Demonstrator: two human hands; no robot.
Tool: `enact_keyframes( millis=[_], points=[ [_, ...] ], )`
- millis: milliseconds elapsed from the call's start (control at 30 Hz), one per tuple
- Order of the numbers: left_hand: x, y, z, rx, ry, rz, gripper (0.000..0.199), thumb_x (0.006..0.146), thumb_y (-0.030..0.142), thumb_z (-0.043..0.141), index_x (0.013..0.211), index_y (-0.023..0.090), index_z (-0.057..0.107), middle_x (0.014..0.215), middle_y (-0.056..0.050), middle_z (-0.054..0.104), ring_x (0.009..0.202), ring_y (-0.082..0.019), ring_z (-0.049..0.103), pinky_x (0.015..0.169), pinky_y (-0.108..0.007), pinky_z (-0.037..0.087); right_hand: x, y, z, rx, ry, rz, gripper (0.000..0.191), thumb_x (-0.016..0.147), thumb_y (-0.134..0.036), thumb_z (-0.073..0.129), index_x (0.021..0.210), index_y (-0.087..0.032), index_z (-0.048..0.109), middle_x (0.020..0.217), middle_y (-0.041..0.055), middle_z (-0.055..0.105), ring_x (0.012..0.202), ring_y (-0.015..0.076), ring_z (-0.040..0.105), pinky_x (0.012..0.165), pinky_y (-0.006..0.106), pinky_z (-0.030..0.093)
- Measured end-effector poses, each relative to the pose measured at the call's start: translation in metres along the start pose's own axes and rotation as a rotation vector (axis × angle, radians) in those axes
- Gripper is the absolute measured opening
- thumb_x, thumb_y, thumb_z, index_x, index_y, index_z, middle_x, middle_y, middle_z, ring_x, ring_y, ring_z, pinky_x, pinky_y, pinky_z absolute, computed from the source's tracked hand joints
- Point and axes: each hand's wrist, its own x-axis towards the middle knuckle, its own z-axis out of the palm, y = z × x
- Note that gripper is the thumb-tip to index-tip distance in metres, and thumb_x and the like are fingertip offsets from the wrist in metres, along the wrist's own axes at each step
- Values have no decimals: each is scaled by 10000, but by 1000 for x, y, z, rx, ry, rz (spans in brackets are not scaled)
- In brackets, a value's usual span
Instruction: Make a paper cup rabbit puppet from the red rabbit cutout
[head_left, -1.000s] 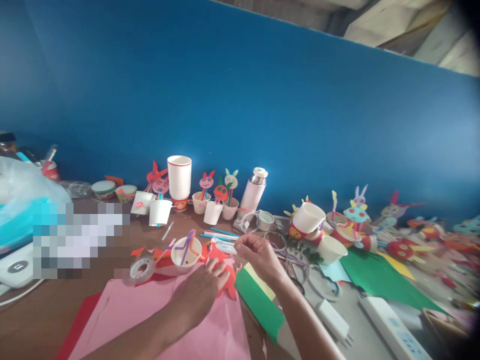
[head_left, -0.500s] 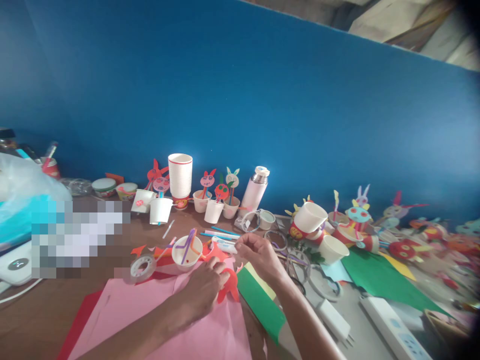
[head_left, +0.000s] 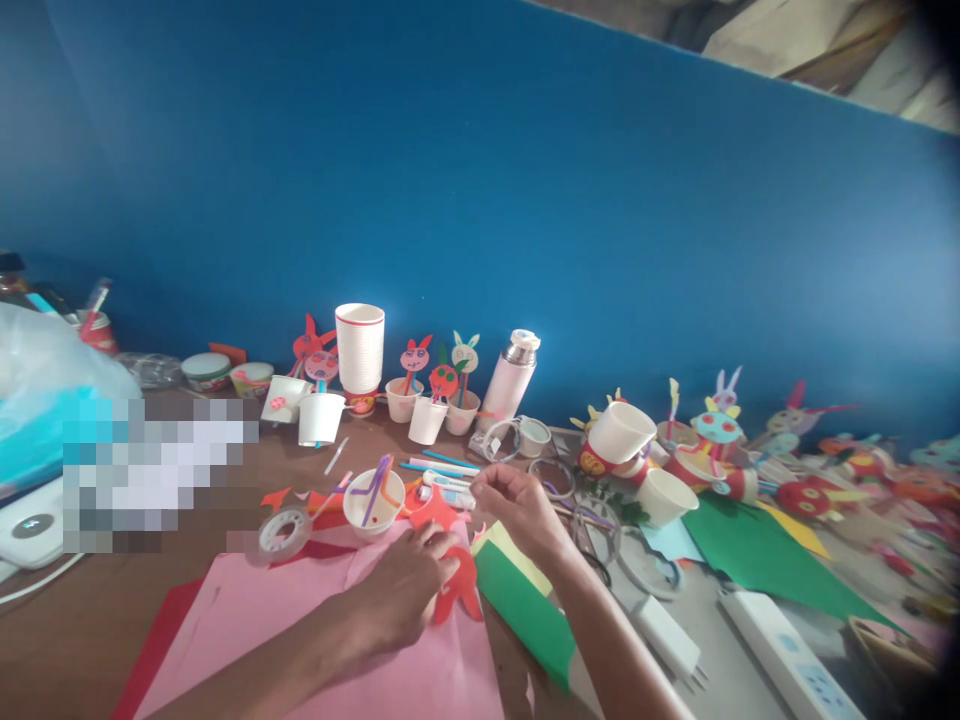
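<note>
- The red paper cutout [head_left: 459,590] lies at the right side of the pink paper [head_left: 300,610], partly under the left hand [head_left: 411,580].
- The left hand's fingers are bent down over the cutout; whether they grip it or only press it, I cannot tell.
- The right hand [head_left: 517,510] has its thumb and forefinger drawn together, just beside the white pen [head_left: 450,487]; anything thin between them cannot be made out.
- The step looks like handling this cutout: best keep it flat, press near its middle and spare the narrow points, which would probably crease easily.
- Beyond the left hand stands a cup with straws [head_left: 366,525], with a tape roll [head_left: 301,528] to its left.
- Green paper [head_left: 525,610] lies right of the pink sheet on the desk [head_left: 75,640].
- The white pen's marks are too small to read.
- A tipped red cup [head_left: 591,461] bears a yellow emblem, illegible; no brand can be read.
</note>
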Motion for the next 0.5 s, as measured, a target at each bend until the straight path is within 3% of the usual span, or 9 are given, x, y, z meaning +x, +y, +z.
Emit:
enact_keyframes(
  millis=[300, 500],
  points=[
    [7, -2, -9, -4, -56, 21, 199, 816, 167, 489, 944, 191, 639, 1104, -104, 630, 988, -305, 559, 786, -439, 493, 2, 8, 0, 6, -12, -3, 243, 773, -388, 646, 693, -170, 576, 533, -37, 591, 470, 100, 509, 480, 212, 365],
    [7, 3, -10, -54, -56, -23, 269, 810, 164, 498, 1044, 209, 624, 1136, -95, 631, 1042, -284, 562, 859, -402, 474, 2, 10, 0, 6, -12, -2, 223, 785, -361, 638, 693, -167, 578, 526, -46, 583, 465, 96, 512, 489, 209, 379]
  ],
)
